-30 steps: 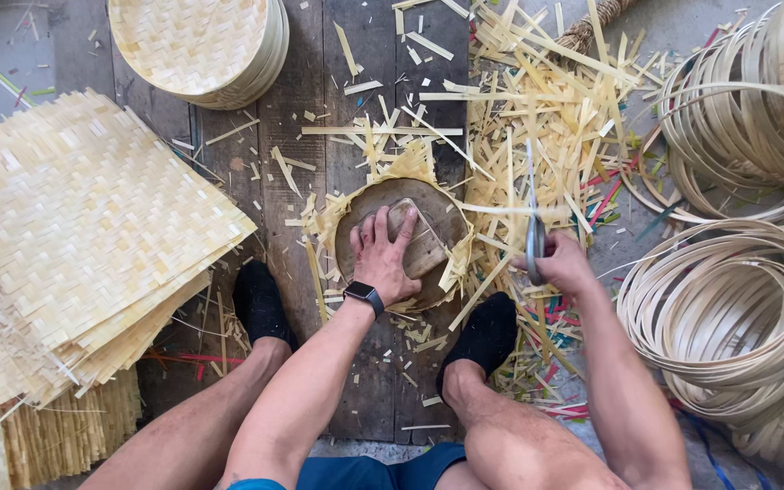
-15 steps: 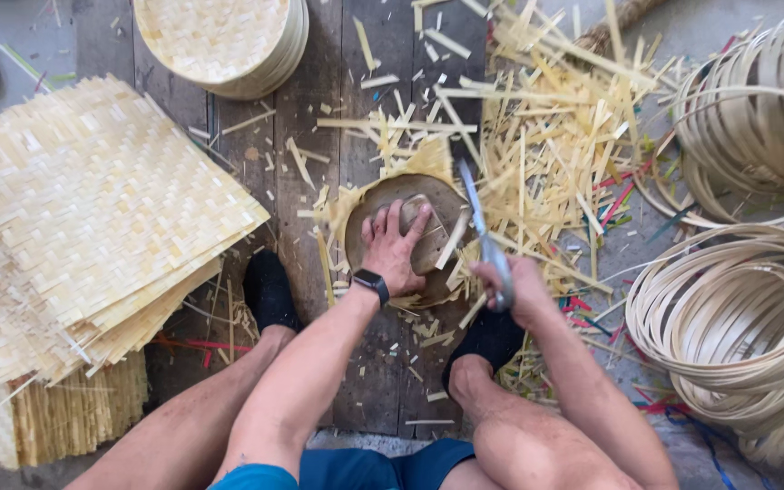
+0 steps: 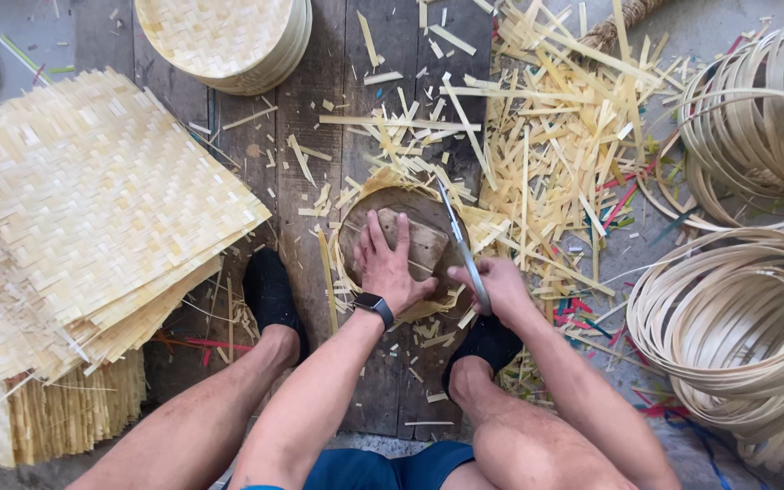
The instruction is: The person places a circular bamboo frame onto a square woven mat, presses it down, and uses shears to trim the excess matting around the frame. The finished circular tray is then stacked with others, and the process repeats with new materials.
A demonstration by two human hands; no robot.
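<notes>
Left hand (image 3: 390, 263) presses flat on a wooden block (image 3: 419, 240) atop the round form (image 3: 365, 222); right hand (image 3: 499, 286) grips a knife (image 3: 460, 238) at its edge. Trimmings (image 3: 537, 145) litter the floorboards (image 3: 319, 73); square mats (image 3: 83, 209) await, finished rounds (image 3: 229, 36) stacked.

Weathered dark wooden plank floor (image 3: 319, 136), grey concrete at the edges (image 3: 38, 27) (daylight, even)

Dark smartwatch screen (image 3: 372, 303) (apparently blank), left wrist
</notes>
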